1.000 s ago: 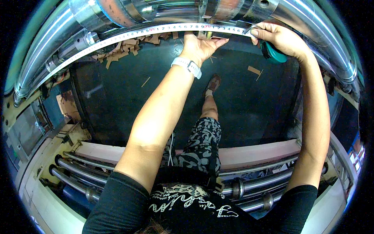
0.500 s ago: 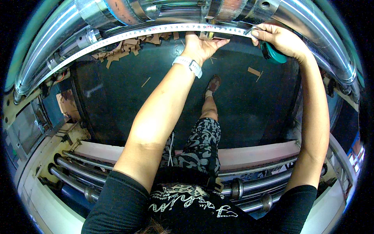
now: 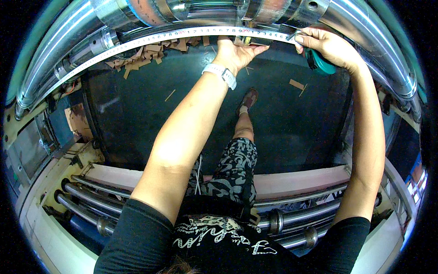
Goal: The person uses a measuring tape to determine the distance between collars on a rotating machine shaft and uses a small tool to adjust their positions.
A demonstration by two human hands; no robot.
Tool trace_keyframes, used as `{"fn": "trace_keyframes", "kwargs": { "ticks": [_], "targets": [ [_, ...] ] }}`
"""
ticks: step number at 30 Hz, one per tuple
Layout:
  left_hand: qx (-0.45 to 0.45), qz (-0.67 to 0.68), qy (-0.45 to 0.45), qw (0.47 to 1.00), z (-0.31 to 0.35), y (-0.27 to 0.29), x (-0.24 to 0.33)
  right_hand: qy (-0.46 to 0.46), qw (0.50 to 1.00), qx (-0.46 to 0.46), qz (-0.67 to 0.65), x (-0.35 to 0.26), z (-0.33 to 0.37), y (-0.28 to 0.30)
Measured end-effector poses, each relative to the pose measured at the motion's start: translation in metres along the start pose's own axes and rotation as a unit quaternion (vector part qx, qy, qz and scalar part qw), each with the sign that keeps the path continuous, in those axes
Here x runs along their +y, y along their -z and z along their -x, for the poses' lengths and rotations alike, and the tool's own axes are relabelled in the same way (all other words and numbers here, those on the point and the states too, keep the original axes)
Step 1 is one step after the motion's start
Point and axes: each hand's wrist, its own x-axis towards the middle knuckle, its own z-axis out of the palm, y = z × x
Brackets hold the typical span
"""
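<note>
Clearly | right hand (image 3: 329,46) clamps rounded teal tape measure (image 3: 321,63) | left hand (image 3: 232,56) spread, perhaps touching blade (image 3: 200,32)

left hand (image 3: 233,55) palm up, right hand (image 3: 326,45) in a pinch, arms (image 3: 185,121) forward

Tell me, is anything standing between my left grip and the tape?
Nothing visible does. Your left grip is right at the tape, its fingertips hidden behind it, so I can't tell whether they touch. Your right grip holds the green case.
</note>
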Motion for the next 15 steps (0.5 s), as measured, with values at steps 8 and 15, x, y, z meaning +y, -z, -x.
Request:
{"fn": "trace_keyframes", "kwargs": {
  "ticks": [8, 15],
  "targets": [
    [-0.001, 0.004, 0.007, 1.000, -0.0019, 0.0024, 0.0009, -0.004, 1.000, 0.005, -0.002, -0.0010, 0.0006, -0.0015],
    [0.010, 0.003, 0.005, 1.000, -0.0010, -0.0006, -0.0002, 0.005, 1.000, 0.003, 0.002, -0.0002, 0.0022, -0.0012]
  ]
}}
